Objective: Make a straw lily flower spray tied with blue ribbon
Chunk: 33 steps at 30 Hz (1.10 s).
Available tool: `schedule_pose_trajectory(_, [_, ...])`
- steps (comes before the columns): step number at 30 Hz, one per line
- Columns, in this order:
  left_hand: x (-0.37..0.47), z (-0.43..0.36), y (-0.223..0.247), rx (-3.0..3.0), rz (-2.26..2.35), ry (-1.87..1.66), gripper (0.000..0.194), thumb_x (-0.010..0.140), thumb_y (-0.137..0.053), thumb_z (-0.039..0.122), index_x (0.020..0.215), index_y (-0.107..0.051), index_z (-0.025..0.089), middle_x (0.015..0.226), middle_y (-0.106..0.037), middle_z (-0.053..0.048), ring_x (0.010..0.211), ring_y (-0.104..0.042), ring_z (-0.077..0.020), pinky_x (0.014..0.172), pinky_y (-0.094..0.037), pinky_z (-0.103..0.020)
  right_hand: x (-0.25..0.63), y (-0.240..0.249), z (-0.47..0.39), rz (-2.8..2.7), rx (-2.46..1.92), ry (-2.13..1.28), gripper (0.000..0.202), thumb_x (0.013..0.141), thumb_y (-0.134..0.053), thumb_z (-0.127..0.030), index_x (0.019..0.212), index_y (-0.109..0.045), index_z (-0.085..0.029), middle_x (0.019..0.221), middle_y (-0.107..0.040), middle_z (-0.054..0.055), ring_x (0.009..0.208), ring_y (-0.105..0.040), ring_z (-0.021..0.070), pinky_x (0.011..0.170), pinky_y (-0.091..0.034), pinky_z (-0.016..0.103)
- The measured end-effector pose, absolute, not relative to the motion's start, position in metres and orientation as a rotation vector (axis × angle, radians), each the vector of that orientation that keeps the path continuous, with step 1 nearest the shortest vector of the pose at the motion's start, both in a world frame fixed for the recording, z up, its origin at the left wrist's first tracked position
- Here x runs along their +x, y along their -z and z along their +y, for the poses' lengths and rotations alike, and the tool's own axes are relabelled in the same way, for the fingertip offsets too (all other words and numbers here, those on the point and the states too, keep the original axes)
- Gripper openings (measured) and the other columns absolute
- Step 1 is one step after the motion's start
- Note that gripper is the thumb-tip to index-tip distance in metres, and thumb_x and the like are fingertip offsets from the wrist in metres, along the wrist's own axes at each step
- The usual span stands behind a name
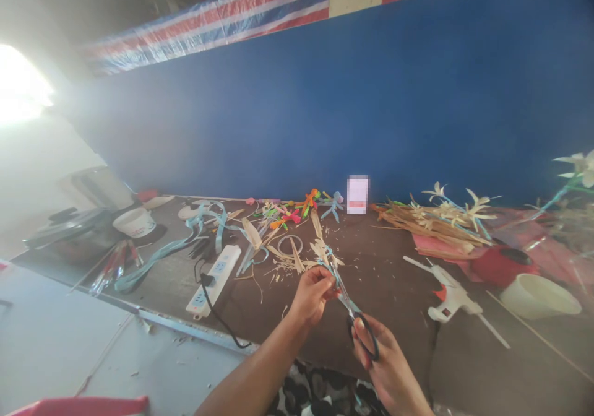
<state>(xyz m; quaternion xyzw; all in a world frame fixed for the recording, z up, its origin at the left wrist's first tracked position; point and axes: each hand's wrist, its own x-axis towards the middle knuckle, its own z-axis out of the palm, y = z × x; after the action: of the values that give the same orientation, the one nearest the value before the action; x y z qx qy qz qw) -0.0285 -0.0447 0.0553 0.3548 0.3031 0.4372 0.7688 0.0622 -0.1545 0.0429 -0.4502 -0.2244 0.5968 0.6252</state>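
My left hand [312, 293] is closed in a pinch on a blue ribbon [335, 275], close to a pale dried-leaf flower [321, 248]. Black-handled scissors [362, 334] are in my right hand [383, 357], whose fingers wrap round the handles. The scissor blades point up and left, beside the ribbon at my left fingertips. Whether the blades touch the ribbon is too small to tell. Beyond my hands, leaf scraps and a clear ring [290, 245] lie on the dark table [371, 261].
A white power strip [214, 281] and loose blue ribbon [162, 256] lie left. Right are a white glue gun [452, 293], a pale bowl [541, 296] and dried leaves [436, 227]. Colourful small figures [290, 216] sit near the blue wall [288, 112].
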Motion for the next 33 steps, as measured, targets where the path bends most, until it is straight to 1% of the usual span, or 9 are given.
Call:
schedule_pose_trajectory(3, [-0.0289, -0.0443, -0.0559, 0.767, 0.673, -0.953, 0.017, 0.057, -0.067, 0.019, 0.061, -0.051, 0.014, 0.055, -0.052, 0.003, 0.049, -0.052, -0.0086, 0.048, -0.041, -0.021, 0.0606, -0.0441, -0.1547, -0.515, -1.016, -1.388, 0.025, 0.067, -0.064, -0.037, 0.064, -0.053, -0.015, 0.042, -0.039, -0.008, 0.036, -0.023, 0.0012, 0.039, -0.017, 0.018])
schedule_pose_trajectory(8, [-0.029, -0.044, -0.057, 0.765, 0.661, -0.945, 0.017, 0.057, -0.067, 0.018, 0.06, -0.051, 0.013, 0.054, -0.052, 0.003, 0.046, -0.051, -0.0077, 0.046, -0.041, -0.02, 0.0583, -0.0441, -0.1553, -0.497, -0.994, -1.453, 0.03, 0.07, -0.058, -0.044, 0.064, -0.054, -0.014, 0.04, -0.041, -0.006, 0.036, -0.028, 0.0026, 0.039, -0.018, 0.018])
schedule_pose_trajectory(15, [-0.0329, -0.0434, -0.0555, 0.78, 0.686, -0.955, 0.019, 0.055, -0.068, 0.02, 0.058, -0.051, 0.013, 0.055, -0.052, 0.003, 0.049, -0.051, -0.0084, 0.049, -0.042, -0.021, 0.0603, -0.0376, -0.1541, -0.501, -0.972, -1.46, 0.024, 0.07, -0.061, -0.037, 0.066, -0.052, -0.015, 0.041, -0.035, -0.009, 0.036, -0.02, 0.001, 0.04, -0.015, 0.018])
schedule_pose_trajectory(19, [-0.033, -0.0433, -0.0545, 0.783, 0.669, -0.953, 0.019, 0.057, -0.068, 0.02, 0.059, -0.05, 0.013, 0.055, -0.052, 0.002, 0.048, -0.052, -0.0088, 0.046, -0.04, -0.02, 0.0588, -0.0398, -0.1553, -0.509, -0.968, -1.492, 0.029, 0.075, -0.053, -0.042, 0.066, -0.052, -0.015, 0.04, -0.039, -0.007, 0.037, -0.024, 0.0025, 0.04, -0.015, 0.019])
schedule_pose_trajectory(21, [-0.033, -0.0433, -0.0543, 0.787, 0.661, -0.961, 0.019, 0.057, -0.068, 0.02, 0.059, -0.051, 0.012, 0.056, -0.052, 0.002, 0.048, -0.052, -0.0084, 0.047, -0.041, -0.02, 0.0586, -0.0418, -0.1555, -0.526, -0.971, -1.498, 0.031, 0.076, -0.051, -0.043, 0.065, -0.053, -0.014, 0.039, -0.039, -0.006, 0.038, -0.025, 0.0032, 0.041, -0.016, 0.019])
schedule_pose_trajectory(26, [-0.0351, -0.0424, -0.0531, 0.799, 0.653, -0.976, 0.017, 0.059, -0.067, 0.02, 0.062, -0.052, 0.013, 0.058, -0.052, 0.003, 0.05, -0.052, -0.0085, 0.049, -0.042, -0.02, 0.0587, -0.0442, -0.154, -0.48, -0.974, -1.484, 0.026, 0.069, -0.061, -0.04, 0.067, -0.052, -0.015, 0.042, -0.036, -0.009, 0.037, -0.022, 0.0013, 0.041, -0.016, 0.019])
schedule_pose_trajectory(28, [-0.0358, -0.0422, -0.052, 0.802, 0.649, -0.981, 0.016, 0.06, -0.066, 0.019, 0.063, -0.052, 0.013, 0.058, -0.052, 0.003, 0.051, -0.052, -0.0084, 0.049, -0.042, -0.02, 0.0581, -0.0446, -0.1534, -0.467, -0.961, -1.491, 0.026, 0.069, -0.062, -0.039, 0.067, -0.052, -0.016, 0.044, -0.037, -0.009, 0.037, -0.022, 0.0011, 0.041, -0.015, 0.019])
schedule_pose_trajectory(33, [-0.0357, -0.0428, -0.0511, 0.809, 0.652, -0.971, 0.015, 0.061, -0.065, 0.019, 0.063, -0.051, 0.013, 0.057, -0.053, 0.003, 0.049, -0.053, -0.0088, 0.049, -0.042, -0.021, 0.0577, -0.0444, -0.1531, -0.5, -0.956, -1.525, 0.032, 0.075, -0.051, -0.045, 0.065, -0.053, -0.015, 0.041, -0.039, -0.006, 0.039, -0.028, 0.0035, 0.041, -0.017, 0.019])
